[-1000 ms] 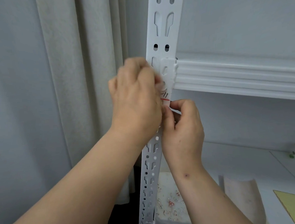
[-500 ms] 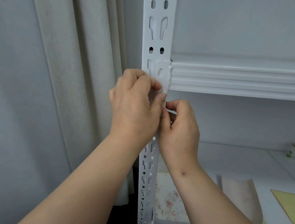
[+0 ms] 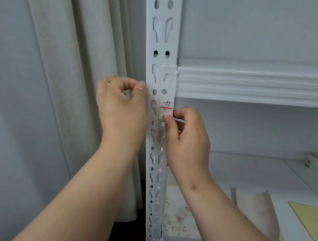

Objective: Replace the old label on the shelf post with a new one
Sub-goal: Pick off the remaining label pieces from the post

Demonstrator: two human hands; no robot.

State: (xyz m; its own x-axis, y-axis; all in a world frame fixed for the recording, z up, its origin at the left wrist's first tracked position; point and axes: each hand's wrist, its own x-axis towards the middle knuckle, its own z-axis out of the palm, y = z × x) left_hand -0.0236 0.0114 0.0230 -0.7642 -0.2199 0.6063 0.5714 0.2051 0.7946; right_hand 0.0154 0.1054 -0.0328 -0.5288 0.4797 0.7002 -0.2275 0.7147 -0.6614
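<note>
A white slotted shelf post (image 3: 163, 47) runs top to bottom through the middle of the view. A small white label (image 3: 166, 108) with black handwriting and a red line sits on its right half, just below the shelf beam. My right hand (image 3: 187, 139) pinches the label's lower edge between thumb and forefinger. My left hand (image 3: 120, 107) is beside the post's left edge, its thumb and forefinger pressed together against that edge. I cannot tell whether anything is between those fingers.
A white ribbed shelf beam (image 3: 253, 83) runs right from the post. A pale curtain (image 3: 71, 87) hangs to the left. On the lower shelf are a cream roll (image 3: 257, 216), a yellow sheet (image 3: 312, 221), a patterned box (image 3: 177, 218) and a small bowl (image 3: 317, 158).
My left hand has moved left off the label to the post's edge, and the writing and red line now show. My right hand stays at the label's bottom edge.
</note>
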